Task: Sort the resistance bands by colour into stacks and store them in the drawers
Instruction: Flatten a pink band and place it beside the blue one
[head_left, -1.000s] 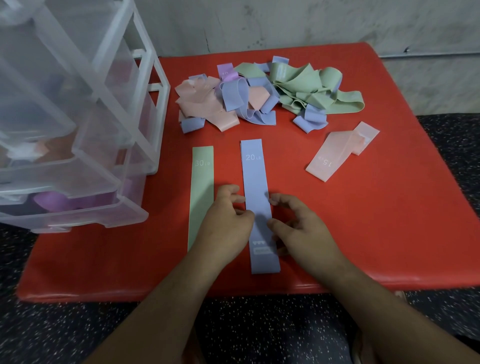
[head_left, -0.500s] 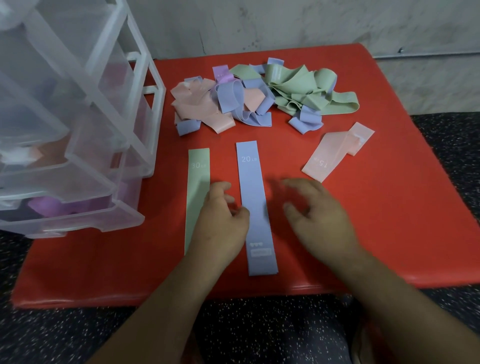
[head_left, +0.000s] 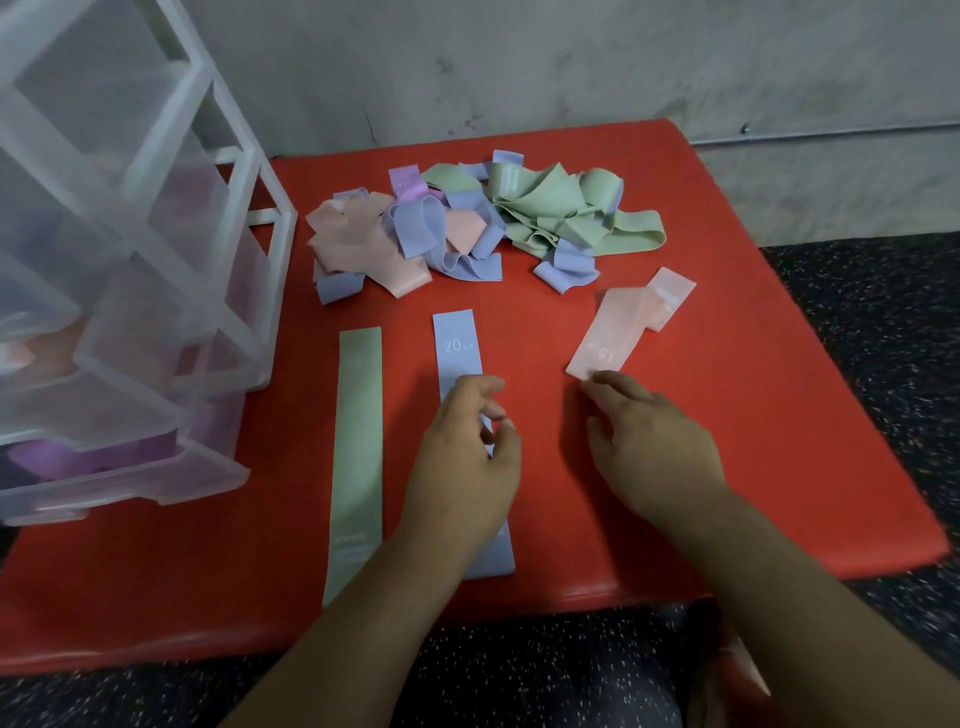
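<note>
A flat green band (head_left: 357, 447) and a flat blue band (head_left: 457, 348) marked 20 lie side by side near the front of the red table (head_left: 753, 415). My left hand (head_left: 467, 467) hovers over the blue band's middle, fingers loosely curled, holding nothing. My right hand (head_left: 649, 447) reaches to the right, its fingertips at the near end of a folded pink band (head_left: 623, 327) marked 15. A tangled pile of bands (head_left: 457, 228), pink, blue, green and one purple, lies at the back of the table.
A clear plastic drawer unit (head_left: 130, 291) stands on the table's left side, its lower drawers pulled out with pink and purple bands inside. A grey wall (head_left: 519, 67) is behind the table. Speckled dark floor (head_left: 883, 322) lies to the right.
Both hands have left the blue band's lower part. My right hand moved right and forward to the pink band's near end. My left hand lifted slightly above the blue band.
</note>
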